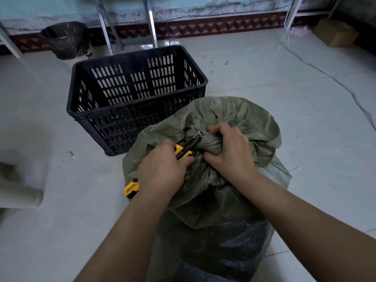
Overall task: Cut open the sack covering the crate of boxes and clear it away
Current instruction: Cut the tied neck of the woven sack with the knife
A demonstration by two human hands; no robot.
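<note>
A green woven sack stands on the floor in front of me, its top gathered into a bunch. It wraps a bulky load whose contents are hidden. My right hand grips the bunched neck of the sack. A yellow and black utility knife is held in my left hand, with its blade end pointing at a pale tie around the neck. The knife's yellow tail sticks out below my left wrist.
An empty black slotted plastic crate stands just behind the sack on the pale tiled floor. A black-lined bin and metal frame legs are by the far wall. A cardboard box sits far right. A pale object lies left.
</note>
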